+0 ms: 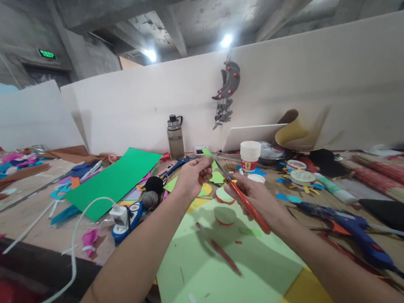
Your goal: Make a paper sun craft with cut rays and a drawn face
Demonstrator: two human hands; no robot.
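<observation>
My left hand [197, 173] pinches a small strip of light green paper [208, 155] above the table. In my right hand [259, 198] is a pair of scissors with red handles [250, 207], its blades pointing up and left at the green strip. Whether the blades touch the paper, I cannot tell. Under both hands lies a large pale green sheet [192, 281]. On that sheet rest a red pen [227, 257], two round discs with red edges [225, 216] and small paper scraps.
A blue glue gun [359, 234] lies at right. Stacked paper cups [249, 155] and a water bottle [175, 137] stand at the back. At left are a bright green sheet [115, 182] and a blue power strip [128, 225] with a white cable [74, 253].
</observation>
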